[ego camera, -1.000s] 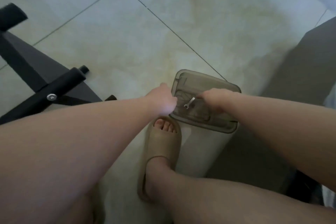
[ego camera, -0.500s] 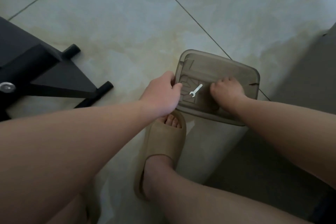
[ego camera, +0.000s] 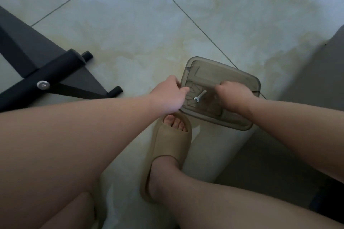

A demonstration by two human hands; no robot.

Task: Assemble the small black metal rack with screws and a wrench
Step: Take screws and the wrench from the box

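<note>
The black metal rack [ego camera: 61, 69] lies on the floor at the left, with a silver bolt head [ego camera: 43, 85] in its round bar. A small silver wrench [ego camera: 200, 96] lies loose on a smoky translucent lid [ego camera: 240, 78] that tops a white bin. My left hand [ego camera: 170, 96] grips the lid's left edge, thumb on top. My right hand [ego camera: 233, 96] sits on the lid just right of the wrench, fingers curled downward. Its fingertips are hidden, so I cannot tell whether they hold anything.
The white bin [ego camera: 219, 147] stands on the pale tiled floor [ego camera: 186, 15]. My foot in a tan slide sandal [ego camera: 167, 154] is planted against the bin's left side. A grey block [ego camera: 320, 80] rises at the right edge.
My right hand went from holding the wrench's end, to lying flat on the lid, to curled beside it. The wrench stayed on the lid. My left hand keeps its hold.
</note>
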